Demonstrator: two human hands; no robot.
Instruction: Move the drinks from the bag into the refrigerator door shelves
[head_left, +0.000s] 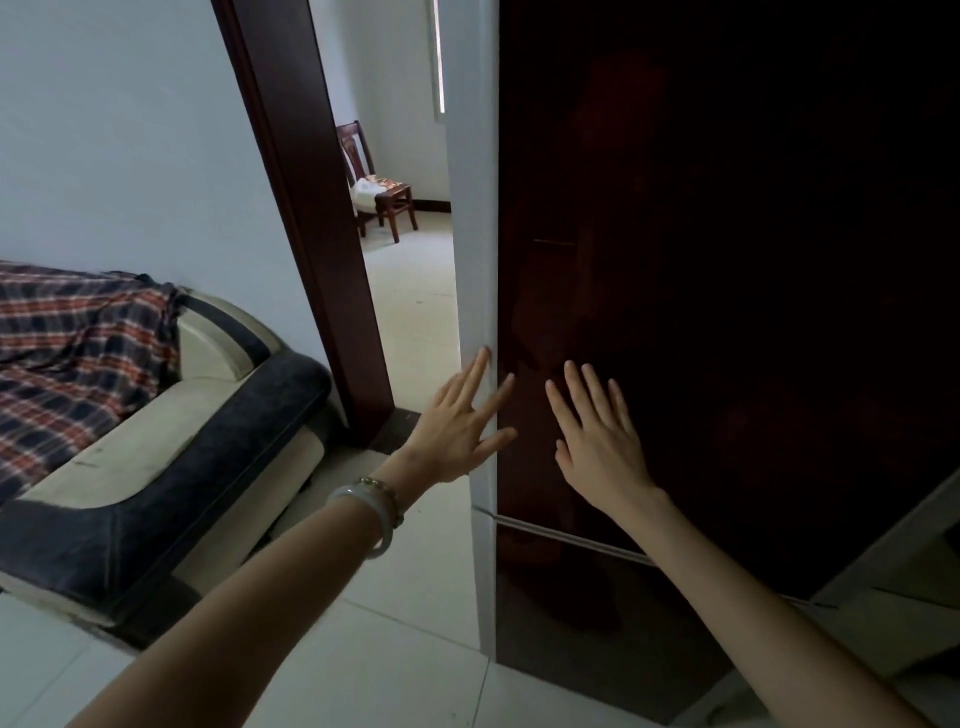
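Note:
The refrigerator door (727, 260) is dark, glossy and fills the right half of the view, with a pale grey side edge (470, 234). My left hand (457, 426) has its fingers spread at that side edge, fingertips against it. My right hand (597, 436) lies flat with fingers apart on the dark door front. Neither hand holds anything. No bag and no drinks are in view. A seam (566, 538) below my hands separates the upper door from a lower door.
A sofa (171, 457) with a dark armrest and a plaid blanket (72, 343) stands at the left. A dark wooden door frame (311, 234) opens onto another room with a wooden chair (379, 182). The floor is pale tile (363, 649).

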